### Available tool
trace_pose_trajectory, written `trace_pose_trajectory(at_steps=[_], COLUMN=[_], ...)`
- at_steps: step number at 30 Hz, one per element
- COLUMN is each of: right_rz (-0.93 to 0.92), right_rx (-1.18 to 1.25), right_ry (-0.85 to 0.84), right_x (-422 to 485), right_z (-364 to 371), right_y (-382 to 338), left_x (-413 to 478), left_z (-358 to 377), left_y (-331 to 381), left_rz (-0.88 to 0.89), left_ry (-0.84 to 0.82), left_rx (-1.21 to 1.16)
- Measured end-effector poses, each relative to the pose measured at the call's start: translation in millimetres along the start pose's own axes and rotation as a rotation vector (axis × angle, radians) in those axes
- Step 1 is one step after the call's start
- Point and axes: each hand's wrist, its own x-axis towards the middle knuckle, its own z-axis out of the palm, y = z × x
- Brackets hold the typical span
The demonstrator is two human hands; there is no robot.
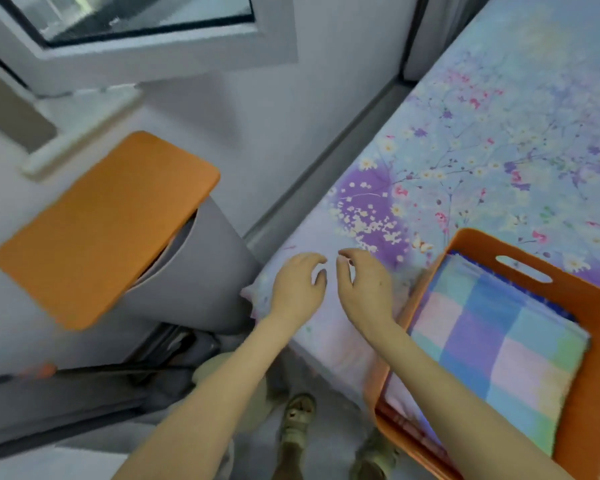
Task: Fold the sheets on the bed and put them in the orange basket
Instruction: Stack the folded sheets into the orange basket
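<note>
Hovering close together over the near left corner of the bed [551, 81], my left grip [297, 289] and right grip [364, 289] are a little apart, fingers loosely curled and holding nothing; whether the fingertips touch the cover I cannot tell. A floral sheet [465, 168] in pale blue and purple lies flat over the bed. Just right of my right forearm, the orange basket [596, 358] stands at the bed's near edge. Inside it a folded checked sheet [499, 341] in pastel squares lies flat, with a dark blue edge showing under its far side. Left of the bed stands a grey bin [201, 271] with an orange lid [108, 230]. Near me, a sandalled foot [298, 420] is on the floor.
</note>
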Motion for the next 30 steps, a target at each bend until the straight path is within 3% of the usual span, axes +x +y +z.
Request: trace_pose_trajectory(at_steps=[5,7,10,12,14,17,22,26,30], right_rz=[0.209,0.3,0.46,0.544,0.627,0.713,0.919,0.907,0.841], right_rx=[0.214,0.337,0.475,0.524,0.58,0.659,1.101,1.281,1.248], right_ry=[-0.453,-0.607,-0.732,-0.788,-0.85,-0.894,-0.732,-0.513,-0.451], right_x=[1,-8,-26,-37,-45,-50,-38,-14,12], right_z=[83,126,172,193,202,207,202,188,146], right_y=[-97,-134,-169,-184,-197,-212,-240,-256,-257], left_x=[-28,-42,-65,-79,-85,-93,-91,-87,-81], left_z=[-118,-164,-208,-221,-226,-237,-256,-264,-286], left_y=[-113,-158,-210,-239,-254,-257,-204,-150,-126], left_rz=[-0.363,-0.607,-1.022,-1.185,-1.191,-1.149,-0.974,-0.843,-0.681], left_ry=[0.46,0.62,0.658,0.582,0.566,0.676,0.493,0.328,0.161], left_rx=[0.249,0.358,0.281,0.025,-0.384,-0.789,-1.033,-1.04,-0.566])
